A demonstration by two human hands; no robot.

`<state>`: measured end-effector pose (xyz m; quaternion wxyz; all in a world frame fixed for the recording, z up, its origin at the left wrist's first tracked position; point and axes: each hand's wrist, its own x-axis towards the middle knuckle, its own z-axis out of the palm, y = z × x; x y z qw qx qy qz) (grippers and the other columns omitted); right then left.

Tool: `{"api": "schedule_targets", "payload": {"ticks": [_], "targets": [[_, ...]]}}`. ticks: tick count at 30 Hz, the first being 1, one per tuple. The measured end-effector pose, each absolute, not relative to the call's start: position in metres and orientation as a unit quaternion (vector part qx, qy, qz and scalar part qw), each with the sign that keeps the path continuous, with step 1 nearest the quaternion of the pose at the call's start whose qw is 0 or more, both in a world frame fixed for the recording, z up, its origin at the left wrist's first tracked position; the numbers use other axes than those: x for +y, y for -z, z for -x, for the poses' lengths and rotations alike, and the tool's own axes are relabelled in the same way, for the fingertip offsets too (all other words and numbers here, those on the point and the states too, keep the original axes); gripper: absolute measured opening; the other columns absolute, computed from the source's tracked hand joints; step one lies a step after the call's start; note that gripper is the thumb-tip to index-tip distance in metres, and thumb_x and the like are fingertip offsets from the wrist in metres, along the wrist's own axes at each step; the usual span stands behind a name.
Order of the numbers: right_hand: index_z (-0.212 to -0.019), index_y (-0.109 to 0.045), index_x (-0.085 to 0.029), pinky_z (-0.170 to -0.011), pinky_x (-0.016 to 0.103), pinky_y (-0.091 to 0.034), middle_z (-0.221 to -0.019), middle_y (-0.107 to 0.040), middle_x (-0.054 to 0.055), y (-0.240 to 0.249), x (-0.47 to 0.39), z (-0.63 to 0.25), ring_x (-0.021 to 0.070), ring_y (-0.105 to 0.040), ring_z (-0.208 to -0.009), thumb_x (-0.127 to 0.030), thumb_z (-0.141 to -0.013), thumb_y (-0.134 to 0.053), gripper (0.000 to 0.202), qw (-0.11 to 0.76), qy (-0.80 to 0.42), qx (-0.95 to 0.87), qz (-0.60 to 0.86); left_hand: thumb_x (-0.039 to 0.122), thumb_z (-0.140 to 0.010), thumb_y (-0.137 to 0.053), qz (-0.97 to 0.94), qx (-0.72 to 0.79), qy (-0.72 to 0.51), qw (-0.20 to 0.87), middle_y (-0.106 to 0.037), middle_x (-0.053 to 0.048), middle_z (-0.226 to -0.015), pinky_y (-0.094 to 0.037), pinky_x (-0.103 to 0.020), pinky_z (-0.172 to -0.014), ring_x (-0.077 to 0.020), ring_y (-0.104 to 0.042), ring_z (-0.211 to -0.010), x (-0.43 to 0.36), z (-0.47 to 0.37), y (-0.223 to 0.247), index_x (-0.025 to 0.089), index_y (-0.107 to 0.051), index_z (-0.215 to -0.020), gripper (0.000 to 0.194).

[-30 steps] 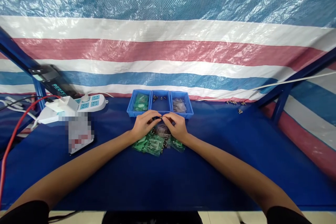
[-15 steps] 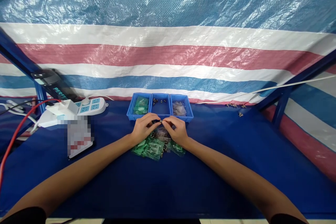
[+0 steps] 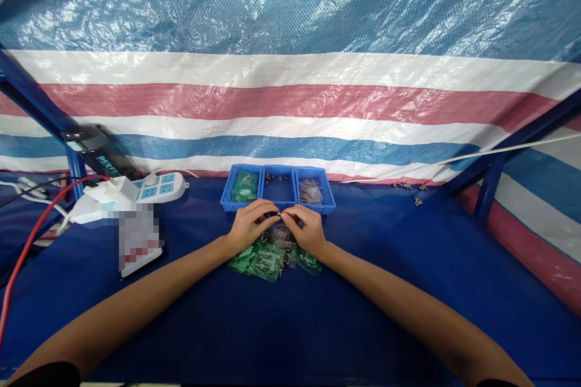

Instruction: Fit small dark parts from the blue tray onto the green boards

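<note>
My left hand (image 3: 249, 225) and my right hand (image 3: 306, 228) meet fingertip to fingertip in front of the blue bins, each closed in a pinch. Whatever lies between the fingertips is small and mostly hidden; I cannot make it out. Below the hands is a pile of green packets (image 3: 265, 260) in clear plastic, mixed with greyish clear packets (image 3: 280, 234) and a few small brass-coloured metal pieces. Behind them stand three joined blue bins (image 3: 279, 195): green packets (image 3: 245, 186) in the left, several small metal parts (image 3: 269, 178) in the middle, greyish clear packets (image 3: 310, 191) in the right.
At the left are a white power strip (image 3: 161, 188) with plugs and a red cable (image 3: 34, 236), a pixelated phone-like device (image 3: 140, 242) and a black bottle (image 3: 104, 151). Several small metal pieces (image 3: 417, 201) lie at the back right of the blue table (image 3: 385, 224), before a striped sheet (image 3: 290, 100).
The whole view has shifted slightly, so everything sits a little lower. Both hands stay together at the same place over the pile, fingers only slightly moved.
</note>
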<state>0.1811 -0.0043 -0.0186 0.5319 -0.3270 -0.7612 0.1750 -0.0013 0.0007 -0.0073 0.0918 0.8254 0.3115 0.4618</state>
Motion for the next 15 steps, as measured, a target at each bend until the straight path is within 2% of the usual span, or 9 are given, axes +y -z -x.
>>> {"api": "schedule_targets", "payload": {"ticks": [7,15], "targets": [[-0.081,-0.063,-0.017,-0.051,0.025,-0.042,-0.063,-0.058,0.002,0.0189,-0.0042,-0.1811,0.0120,-0.050,-0.053,-0.028,-0.089,-0.053,0.017,0.531,-0.176,-0.762,0.326,0.028,-0.088,-0.057,-0.830,0.314,-0.449,0.101,-0.064,-0.008,-0.094,-0.047,-0.020,-0.054,-0.0079,-0.054,-0.058,0.0008,0.0015,0.0073,0.016,-0.063,-0.096,0.016],[-0.081,-0.063,-0.018,-0.050,0.025,-0.042,-0.063,-0.057,0.002,0.0187,-0.0038,-0.1806,0.0120,-0.050,-0.052,-0.029,-0.090,-0.051,0.019,0.529,-0.174,-0.764,0.327,0.031,-0.089,-0.055,-0.832,0.316,-0.445,0.098,-0.064,-0.008,-0.093,-0.045,-0.020,-0.052,-0.0066,-0.050,-0.052,0.0013,0.0006,0.0070,0.017,-0.062,-0.096,0.018]]}}
